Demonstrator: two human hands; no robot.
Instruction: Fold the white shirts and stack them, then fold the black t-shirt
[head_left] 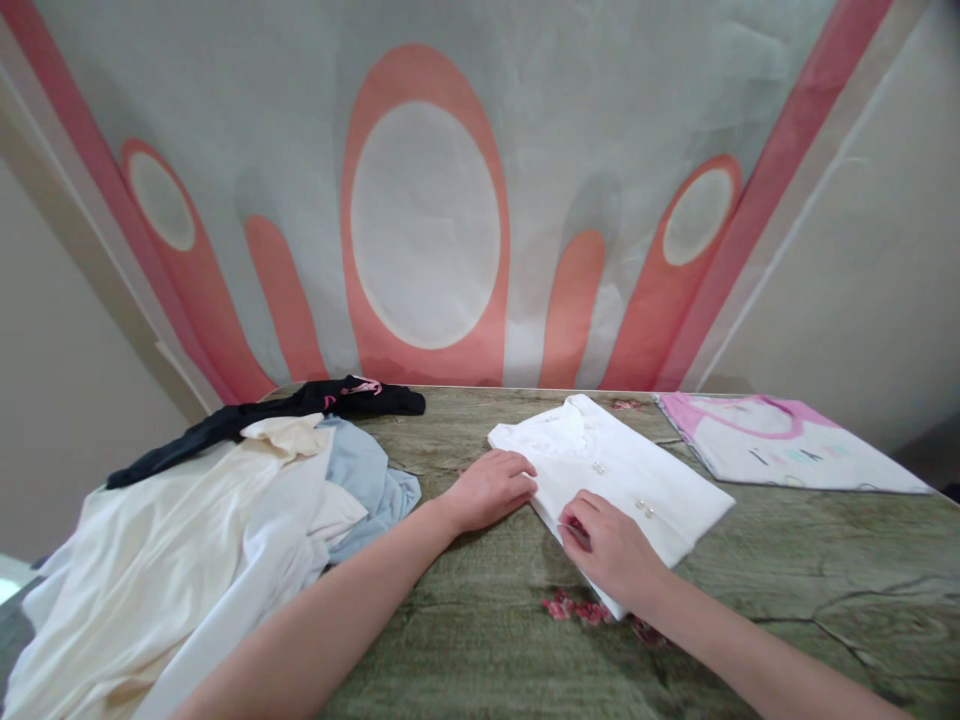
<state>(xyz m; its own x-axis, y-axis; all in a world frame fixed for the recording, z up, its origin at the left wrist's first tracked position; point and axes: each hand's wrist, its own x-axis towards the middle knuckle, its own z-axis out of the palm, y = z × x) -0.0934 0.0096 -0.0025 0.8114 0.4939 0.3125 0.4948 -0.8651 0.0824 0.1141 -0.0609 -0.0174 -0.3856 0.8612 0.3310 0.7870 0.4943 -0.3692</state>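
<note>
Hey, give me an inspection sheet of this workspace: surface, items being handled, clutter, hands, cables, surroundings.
Surface: wood-patterned tabletop with pink flower print.
Handled items: white garment lying flat, small shiny ornaments on its front.
Clutter: loose clothes heap at left, black garment behind it; pink-trimmed garment flat at right.
Hands: left hand at the white garment's left edge; right hand curled at its near edge, grip unclear.
Cables: nothing seen.
Surroundings: gray backdrop with coral shapes.

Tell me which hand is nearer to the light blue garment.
Left. The left hand is right of the light blue garment, apart from it, at the edge of the folded white top; the right hand is farther right, closer to the camera.
</note>
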